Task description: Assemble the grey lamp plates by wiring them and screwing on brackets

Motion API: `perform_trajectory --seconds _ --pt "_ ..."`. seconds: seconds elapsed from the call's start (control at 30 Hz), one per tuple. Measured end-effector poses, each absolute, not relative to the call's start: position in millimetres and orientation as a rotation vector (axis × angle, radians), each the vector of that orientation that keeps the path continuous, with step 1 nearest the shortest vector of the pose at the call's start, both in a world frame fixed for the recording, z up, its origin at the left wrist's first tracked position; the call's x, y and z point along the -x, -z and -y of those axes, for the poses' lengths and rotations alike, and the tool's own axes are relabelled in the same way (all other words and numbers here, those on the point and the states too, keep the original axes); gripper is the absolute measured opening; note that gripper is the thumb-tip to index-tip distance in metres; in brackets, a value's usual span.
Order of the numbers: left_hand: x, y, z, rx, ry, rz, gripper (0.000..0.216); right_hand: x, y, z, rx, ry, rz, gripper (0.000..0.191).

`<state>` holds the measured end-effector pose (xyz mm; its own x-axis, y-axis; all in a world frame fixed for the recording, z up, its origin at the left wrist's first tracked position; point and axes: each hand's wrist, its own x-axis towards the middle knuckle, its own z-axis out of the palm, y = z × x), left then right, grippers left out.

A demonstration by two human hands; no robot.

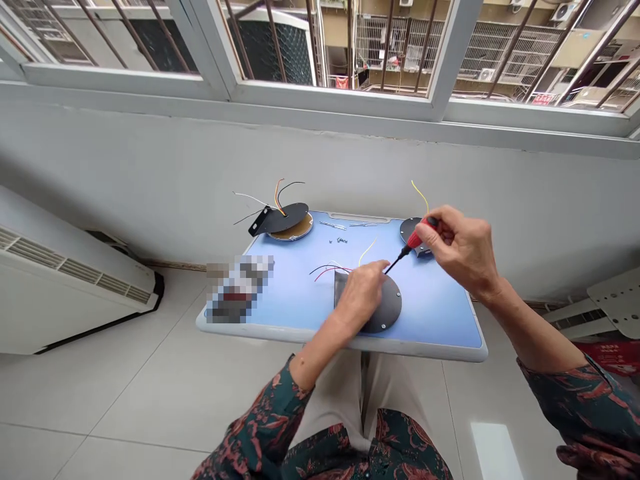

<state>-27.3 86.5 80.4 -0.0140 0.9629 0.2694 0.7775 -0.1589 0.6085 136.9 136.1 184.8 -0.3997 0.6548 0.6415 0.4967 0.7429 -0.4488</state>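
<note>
Screwdriver (416, 239) tip meets the disc (387, 310) at the bench's (440, 313) near edge, your right hand's (457, 247) grip clamped on the red handle. Your left hand (363, 290) rests on the disc, and I cannot tell its grip. Tilt the shaft and the tip may skid into those fingers (380, 268).

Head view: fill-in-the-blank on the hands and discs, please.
1. The right hand holds a screwdriver with a ____ handle.
2. The left hand rests on the near disc, on a table whose top is ____.
3. Counting the far-left disc and the far-right disc too, the table bears ____ discs.
Missing words: red; blue; three.
</note>
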Motion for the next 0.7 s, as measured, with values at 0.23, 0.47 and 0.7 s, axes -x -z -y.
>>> perform_trajectory --seconds 0.23,0.47,0.7 --pt "68 -73 -118 -1.945 -0.873 -1.737 0.03 -115 -148 -161 0.892 0.02 2.072 0.017" --pt "60 -63 -117 -1.968 -0.782 -1.835 0.028 -112 -140 -164 0.868 0.071 2.087 0.018" --pt "60 -64 -119 -2.03 -0.731 -1.874 0.027 -107 -135 -164 0.863 0.018 2.128 0.016"
